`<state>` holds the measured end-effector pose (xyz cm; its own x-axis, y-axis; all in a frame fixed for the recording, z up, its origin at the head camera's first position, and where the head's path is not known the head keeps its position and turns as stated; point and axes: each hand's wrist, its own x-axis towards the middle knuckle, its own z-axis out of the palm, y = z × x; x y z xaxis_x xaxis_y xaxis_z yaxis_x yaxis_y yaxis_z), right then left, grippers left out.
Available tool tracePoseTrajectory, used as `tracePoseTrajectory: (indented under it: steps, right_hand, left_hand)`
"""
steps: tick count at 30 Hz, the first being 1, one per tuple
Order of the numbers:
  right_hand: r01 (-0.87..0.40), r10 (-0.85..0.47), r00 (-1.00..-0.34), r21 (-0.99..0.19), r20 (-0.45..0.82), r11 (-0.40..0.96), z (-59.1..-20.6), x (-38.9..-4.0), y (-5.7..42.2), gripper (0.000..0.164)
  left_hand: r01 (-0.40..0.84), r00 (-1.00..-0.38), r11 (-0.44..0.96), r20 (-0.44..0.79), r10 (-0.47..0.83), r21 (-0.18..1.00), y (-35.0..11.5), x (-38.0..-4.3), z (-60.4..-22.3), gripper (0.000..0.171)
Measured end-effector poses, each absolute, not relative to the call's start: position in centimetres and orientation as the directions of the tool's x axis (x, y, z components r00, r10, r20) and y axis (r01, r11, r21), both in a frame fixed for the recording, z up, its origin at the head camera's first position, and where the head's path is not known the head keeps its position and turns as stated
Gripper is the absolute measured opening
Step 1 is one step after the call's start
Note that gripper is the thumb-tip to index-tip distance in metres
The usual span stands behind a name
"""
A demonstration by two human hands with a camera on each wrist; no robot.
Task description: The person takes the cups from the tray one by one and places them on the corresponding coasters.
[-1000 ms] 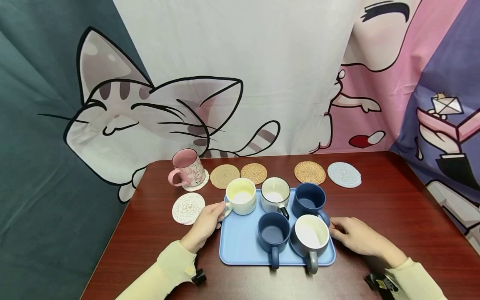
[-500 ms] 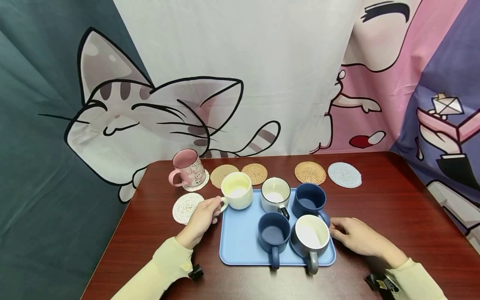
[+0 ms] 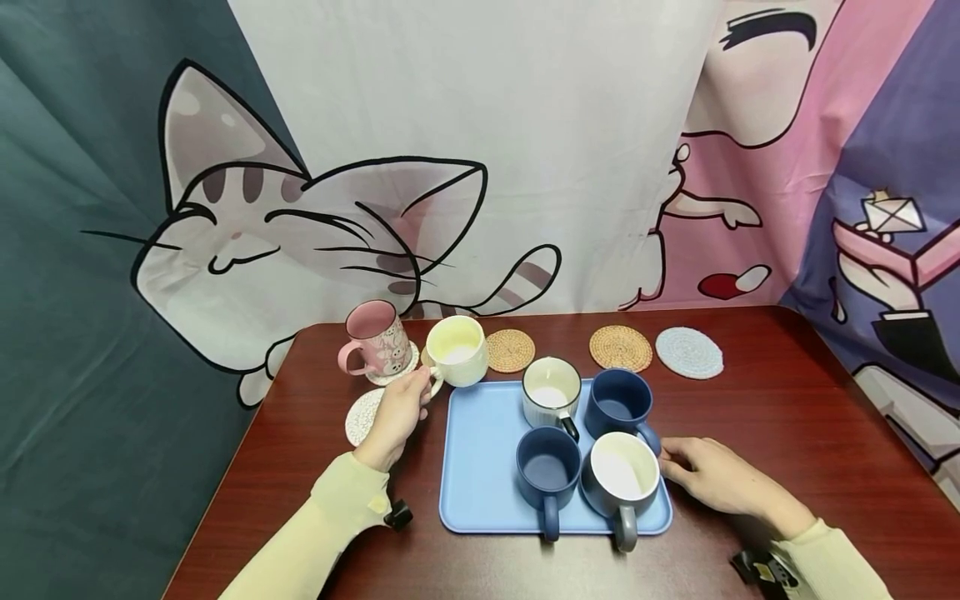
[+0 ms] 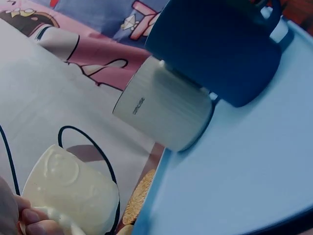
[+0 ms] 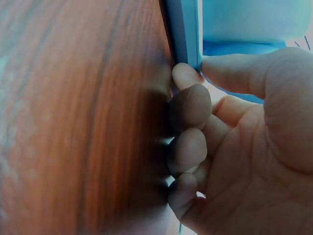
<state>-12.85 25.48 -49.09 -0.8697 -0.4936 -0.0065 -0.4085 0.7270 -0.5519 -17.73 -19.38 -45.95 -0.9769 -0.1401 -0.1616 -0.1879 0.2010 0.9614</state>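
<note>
My left hand grips the handle of a cream mug with a pale yellow inside. The mug hangs beyond the back left corner of the blue tray, over a tan woven coaster that it mostly hides. At the tray's right edge, my right hand pinches the rim between thumb and curled fingers, as the right wrist view shows. On the tray stand a ribbed white mug with a black handle, two navy mugs and a grey mug with a white inside.
A pink mug sits on a white coaster at the back left. Another white coaster lies partly under my left hand. Along the back are tan coasters and a pale blue one. A printed curtain hangs behind the table.
My left hand has lifted the cream mug off the tray and carried it back and left, toward the tan coaster. The right hand stays at the tray's edge.
</note>
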Motion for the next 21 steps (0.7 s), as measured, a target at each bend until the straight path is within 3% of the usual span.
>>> tracePoseTrajectory:
  steps: [21]
  right_hand:
    - [-0.403, -0.488, -0.873, -0.549, -0.01, 0.732, -49.2, -12.9, 25.5, 0.03]
  left_hand:
    - [-0.203, -0.957, 0.204, -0.15, -0.248, 0.958, -20.1, -21.2, -47.6, 0.045]
